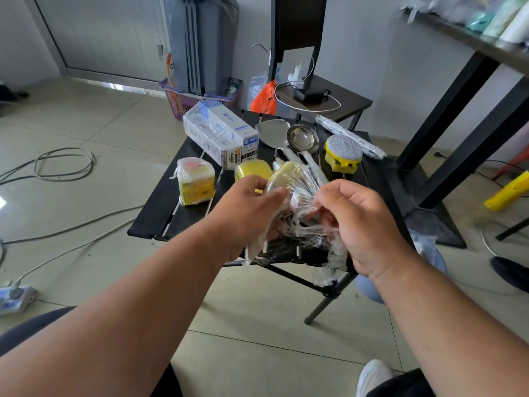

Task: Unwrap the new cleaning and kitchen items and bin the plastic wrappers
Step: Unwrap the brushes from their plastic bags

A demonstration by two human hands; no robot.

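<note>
Both my hands are up over the near edge of the table (160, 207), working 1 wad of cling film (300, 196). My left hand (249, 213) has its fingers curled round the film on its side, and my right hand (357, 222) pinches the stretched strands opposite. Something pale yellow sits inside the film, but I cannot tell what it is. A loose tail of film hangs below my right wrist, past the table edge.

What could go wrong: the film is stretched thin between my hands, so I think it may tear into strings and cling to my fingers instead of coming off whole. If it lets go suddenly, the thing inside could drop onto the floor, since I am holding it right at the table edge. A jerk forward could also knock the sponge (253, 170) just beyond my left hand, or the ladle (303, 138) and spatula (272, 133) behind it.

Room is tight on the table: the box (220, 133) and the wrapped sponges (196, 180) fill the left part, the scrubber (343, 153) the right. The open space is toward me, over the floor, so pulling back looks safest. I see no bin I can be sure of.
</note>
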